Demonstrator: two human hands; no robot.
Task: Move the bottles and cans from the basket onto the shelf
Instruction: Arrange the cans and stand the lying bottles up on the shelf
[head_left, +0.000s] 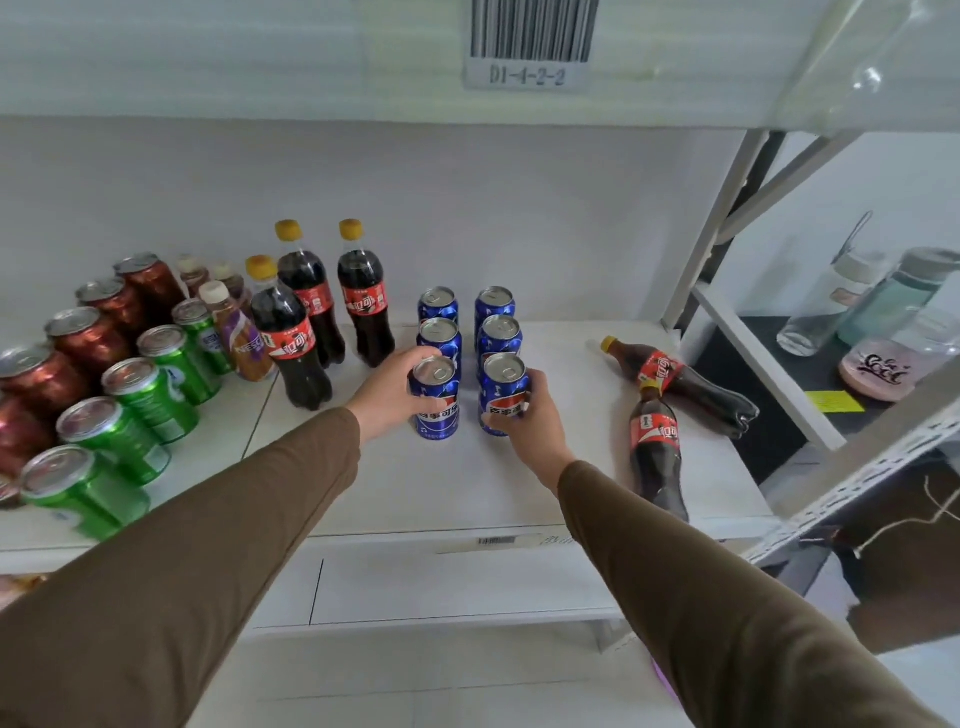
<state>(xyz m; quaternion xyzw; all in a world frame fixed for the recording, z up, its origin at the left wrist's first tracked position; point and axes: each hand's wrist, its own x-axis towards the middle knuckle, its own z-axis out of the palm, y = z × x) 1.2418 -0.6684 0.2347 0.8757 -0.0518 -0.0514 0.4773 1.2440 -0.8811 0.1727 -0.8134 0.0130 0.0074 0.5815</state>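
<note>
Two rows of blue Pepsi cans stand upright mid-shelf (467, 493). My left hand (387, 392) grips the front can of the left row (436, 402). My right hand (524, 418) grips the front can of the right row (503, 389). Both cans rest on the white shelf board. Behind them stand two more pairs of blue cans (470, 325). Three upright cola bottles (322, 317) with yellow caps stand to the left. Two cola bottles (670, 405) lie on their sides at the right. The basket is out of view.
Green cans (130, 410) and red cans (78, 343) fill the shelf's left part, with coffee bottles (236, 332) behind. The upper shelf edge with a barcode label (530, 47) hangs overhead. A metal upright (711, 228) bounds the right side; water bottles (883, 296) stand beyond it.
</note>
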